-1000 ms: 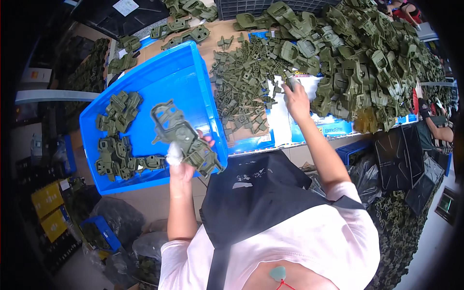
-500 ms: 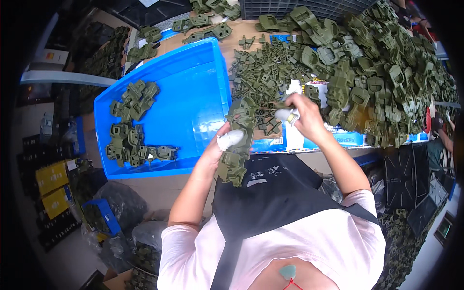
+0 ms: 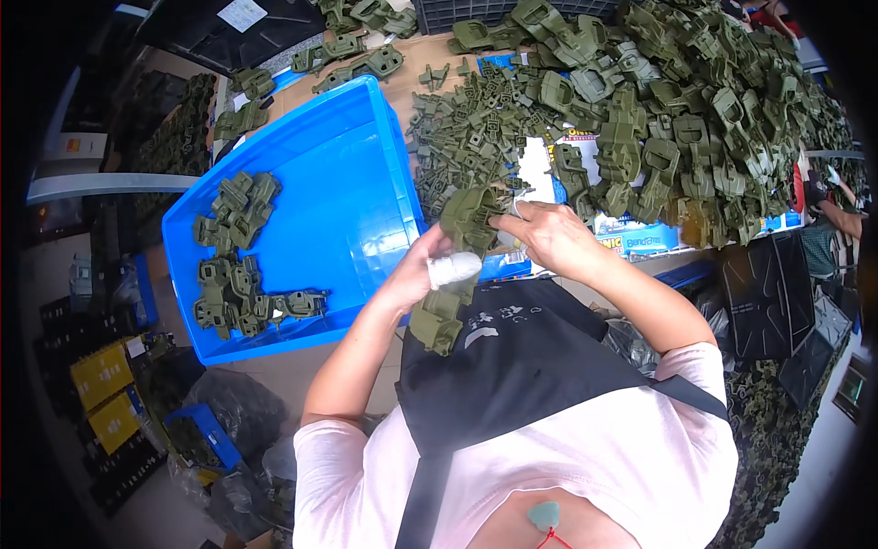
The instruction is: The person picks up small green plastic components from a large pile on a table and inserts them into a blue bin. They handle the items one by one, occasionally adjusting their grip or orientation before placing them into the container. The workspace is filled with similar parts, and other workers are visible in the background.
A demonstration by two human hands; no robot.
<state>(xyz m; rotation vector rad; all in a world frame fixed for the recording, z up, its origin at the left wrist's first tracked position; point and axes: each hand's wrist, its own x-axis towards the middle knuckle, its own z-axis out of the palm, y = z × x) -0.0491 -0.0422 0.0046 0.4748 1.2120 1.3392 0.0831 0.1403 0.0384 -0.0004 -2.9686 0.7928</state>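
My left hand (image 3: 422,273), with a white cover on the thumb, is closed round a long olive-green moulded plastic part (image 3: 436,322). The part stands tilted over my apron, its broad end up and its narrower end down. At that broad end my right hand (image 3: 553,236) has its fingertips pinched together against the part; whatever lies between them is hidden. Just beyond both hands spreads a heap of small olive-green plastic pieces (image 3: 466,123). To the left is a blue plastic bin (image 3: 320,128), holding several green moulded assemblies (image 3: 240,206).
A tall pile of larger green moulded parts (image 3: 686,137) covers the table's right side. More green parts (image 3: 366,69) lie behind the bin. A black crate (image 3: 512,14) stands at the far edge. Another person's arm (image 3: 840,218) shows at far right.
My right hand has come left from beside the small-piece heap to the upper end of the plastic part. My left hand still holds the part. The whole view has shifted slightly.
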